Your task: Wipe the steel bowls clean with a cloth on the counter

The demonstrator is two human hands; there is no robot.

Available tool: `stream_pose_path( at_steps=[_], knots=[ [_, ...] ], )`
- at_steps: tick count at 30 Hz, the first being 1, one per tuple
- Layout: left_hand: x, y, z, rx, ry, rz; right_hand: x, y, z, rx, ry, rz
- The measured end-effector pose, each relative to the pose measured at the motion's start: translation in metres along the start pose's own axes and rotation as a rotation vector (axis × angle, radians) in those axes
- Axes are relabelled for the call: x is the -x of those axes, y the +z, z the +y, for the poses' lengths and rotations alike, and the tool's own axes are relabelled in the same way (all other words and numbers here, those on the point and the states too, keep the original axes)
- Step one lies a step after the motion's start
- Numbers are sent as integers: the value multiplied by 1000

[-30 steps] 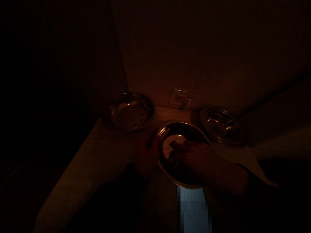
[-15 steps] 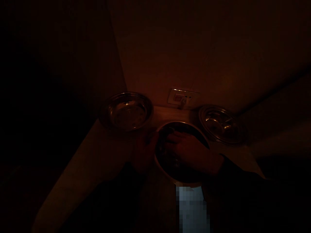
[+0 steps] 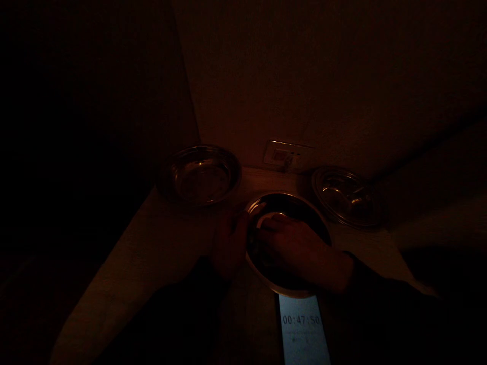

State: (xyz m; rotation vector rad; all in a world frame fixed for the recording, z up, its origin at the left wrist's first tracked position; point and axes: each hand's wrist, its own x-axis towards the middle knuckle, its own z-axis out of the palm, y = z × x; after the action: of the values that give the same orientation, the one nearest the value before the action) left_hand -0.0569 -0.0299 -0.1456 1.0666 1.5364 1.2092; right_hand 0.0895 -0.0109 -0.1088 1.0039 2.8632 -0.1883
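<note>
The scene is very dark. A round metal bowl stands in the middle of the small table. At its left side, my left hand grips the rim, thumb near the edge and the other fingers hardly visible. My right hand reaches into the bowl from the right, its fingers bent together and pointing down. What lies under those fingertips is lost in shadow. Shiny metal shows inside the bowl at the back left.
Another metal bowl is at the table's back left. Stacked metal dishes sit at the back right. A wall socket is behind the wooden table. A lit screen reading 00:47:50 lies before the middle bowl.
My right hand has shifted slightly down inside the bowl, and more of the bowl's shiny back left inside shows. The left hand stays at the rim. The screen's digits are now readable.
</note>
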Motion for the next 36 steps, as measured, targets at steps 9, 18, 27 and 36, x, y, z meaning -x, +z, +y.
stream_pose_path(
  at_steps=[9, 18, 27, 36],
  knots=[
    [-5, -8, 4, -61, -38, 40, -8, 6, 6, 12, 4, 12],
    [-8, -6, -1, 46, -12, -22, 1, 3, -1, -57, -156, 8],
    [-6, -8, -3, 2, -6, -28, -12, 3, 3, 60, 165, 39],
    [-3, -4, 2, 2, 23, 37, -13, 0, -1, 30, 67, 23]
  ],
)
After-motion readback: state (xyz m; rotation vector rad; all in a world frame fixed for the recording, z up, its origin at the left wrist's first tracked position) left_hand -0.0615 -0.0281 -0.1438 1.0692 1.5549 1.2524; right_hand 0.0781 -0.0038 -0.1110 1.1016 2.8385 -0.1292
